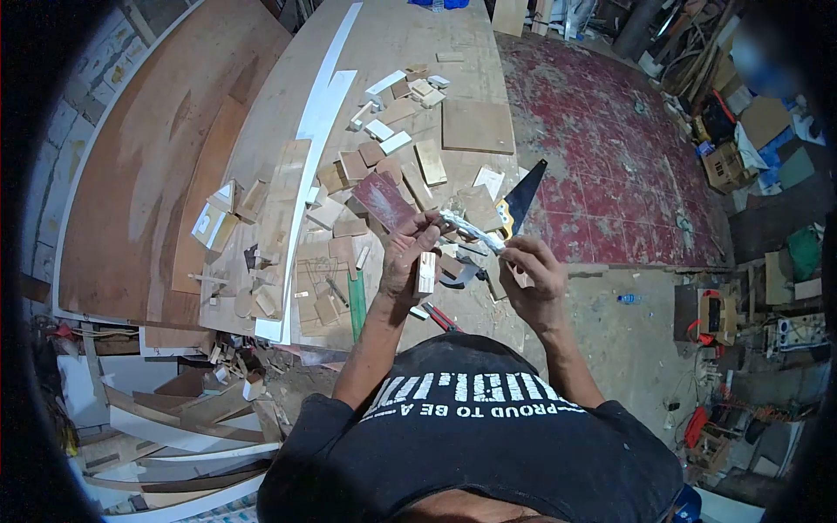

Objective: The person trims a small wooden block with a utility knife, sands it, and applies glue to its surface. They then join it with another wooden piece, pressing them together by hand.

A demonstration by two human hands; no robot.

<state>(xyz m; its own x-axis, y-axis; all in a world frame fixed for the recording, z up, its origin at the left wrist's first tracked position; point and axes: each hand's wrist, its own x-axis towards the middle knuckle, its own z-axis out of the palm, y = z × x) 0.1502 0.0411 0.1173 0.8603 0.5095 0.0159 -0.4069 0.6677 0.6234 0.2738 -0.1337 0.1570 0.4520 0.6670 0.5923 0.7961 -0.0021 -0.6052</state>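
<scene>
A thin, crumpled white and silver tube (472, 228) stretches between my two hands above the wood pieces. My left hand (408, 254) pinches its upper left end between thumb and fingers. At the other end, the curled fingers of my right hand (535, 277) close on the tube. A small pale wooden block (425, 274) appears right beside my left palm, overlapping the hand's edge in this view. Past my left fingertips lies a dark red, scuffed flat sheet (384, 201). The handsaw (524, 197), black-bladed with a yellow handle, rests just beyond my right hand.
Small wood offcuts (397, 141) are scattered over the plywood table (397, 35). Long white strips (318, 126) run along its left. A green strip (357, 305) and red-handled pliers (442, 318) lie near my body. Boxes (725, 166) and clutter line the right side.
</scene>
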